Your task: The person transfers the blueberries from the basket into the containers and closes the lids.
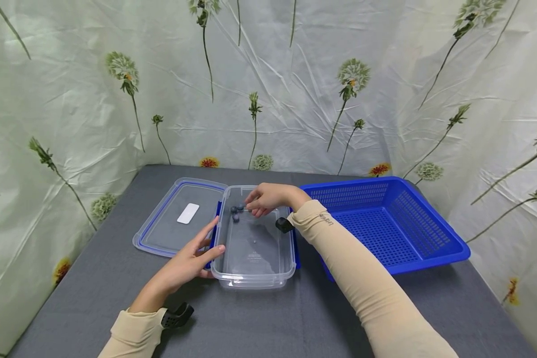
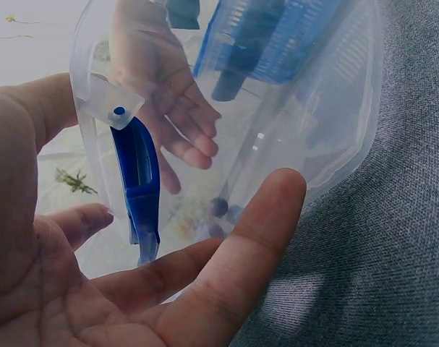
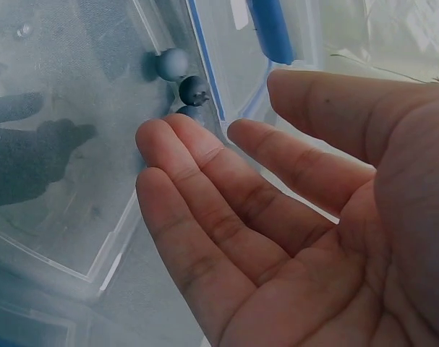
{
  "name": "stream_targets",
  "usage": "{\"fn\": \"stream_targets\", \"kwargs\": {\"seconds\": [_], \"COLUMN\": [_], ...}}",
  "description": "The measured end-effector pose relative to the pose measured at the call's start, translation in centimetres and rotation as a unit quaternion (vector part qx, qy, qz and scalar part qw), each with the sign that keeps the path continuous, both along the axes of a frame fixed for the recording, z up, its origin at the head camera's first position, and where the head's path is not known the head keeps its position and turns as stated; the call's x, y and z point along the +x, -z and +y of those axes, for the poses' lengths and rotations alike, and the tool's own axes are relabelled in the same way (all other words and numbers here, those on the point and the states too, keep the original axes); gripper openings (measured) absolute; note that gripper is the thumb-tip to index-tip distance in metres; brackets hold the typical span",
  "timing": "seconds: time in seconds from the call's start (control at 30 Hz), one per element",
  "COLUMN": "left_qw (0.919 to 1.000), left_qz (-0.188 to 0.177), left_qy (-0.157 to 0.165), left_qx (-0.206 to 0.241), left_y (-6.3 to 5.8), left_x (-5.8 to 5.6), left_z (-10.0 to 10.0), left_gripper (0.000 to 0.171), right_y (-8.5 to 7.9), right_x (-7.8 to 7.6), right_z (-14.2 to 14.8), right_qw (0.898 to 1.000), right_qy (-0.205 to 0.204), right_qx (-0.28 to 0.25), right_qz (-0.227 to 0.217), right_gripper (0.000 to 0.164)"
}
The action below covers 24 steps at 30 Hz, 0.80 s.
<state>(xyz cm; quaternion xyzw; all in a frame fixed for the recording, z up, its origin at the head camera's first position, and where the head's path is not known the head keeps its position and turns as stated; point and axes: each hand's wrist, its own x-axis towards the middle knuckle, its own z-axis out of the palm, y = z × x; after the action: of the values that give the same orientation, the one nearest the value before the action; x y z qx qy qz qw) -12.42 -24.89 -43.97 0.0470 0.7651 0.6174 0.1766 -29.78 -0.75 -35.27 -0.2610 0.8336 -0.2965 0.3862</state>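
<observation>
Several blueberries [image 1: 235, 218] lie in the far left corner of a clear plastic food container [image 1: 255, 258]. My right hand [image 1: 270, 195] reaches down into the container, its fingertips right beside the berries. In the right wrist view its fingers are slightly bent, the thumb stands apart and nothing shows in the palm; two blueberries [image 3: 173, 64] sit past the fingertips and another is partly hidden behind them. My left hand [image 1: 185, 266] holds the container's left wall, thumb over the rim and fingers spread outside, around the blue latch [image 2: 137, 166].
The container's lid [image 1: 161, 228], with a blue seal and a white label [image 1: 188, 213], lies flat to the left. A blue perforated basket [image 1: 429, 263] stands close on the right, under my right forearm. Grey cloth [image 1: 259, 323] covers the table; a flower-print curtain [image 1: 286, 99] hangs behind.
</observation>
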Motion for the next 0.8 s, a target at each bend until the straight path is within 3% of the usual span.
{"fn": "stream_targets", "kwargs": {"seconds": [0.23, 0.8], "left_qw": [1.0, 1.0], "left_qz": [0.0, 0.0], "left_qy": [0.0, -0.002], "left_qx": [-0.002, 0.006], "left_y": [0.2, 0.1], "left_x": [-0.1, 0.1], "left_z": [0.0, 0.1], "left_gripper": [0.082, 0.082], "right_y": [-1.1, -3.0], "right_x": [0.1, 0.8], "right_z": [0.7, 4.1], "right_qw": [1.0, 0.999], "right_qy": [-0.004, 0.014], "right_qx": [0.001, -0.035], "right_qz": [0.022, 0.028], "right_gripper": [0.049, 0.047]}}
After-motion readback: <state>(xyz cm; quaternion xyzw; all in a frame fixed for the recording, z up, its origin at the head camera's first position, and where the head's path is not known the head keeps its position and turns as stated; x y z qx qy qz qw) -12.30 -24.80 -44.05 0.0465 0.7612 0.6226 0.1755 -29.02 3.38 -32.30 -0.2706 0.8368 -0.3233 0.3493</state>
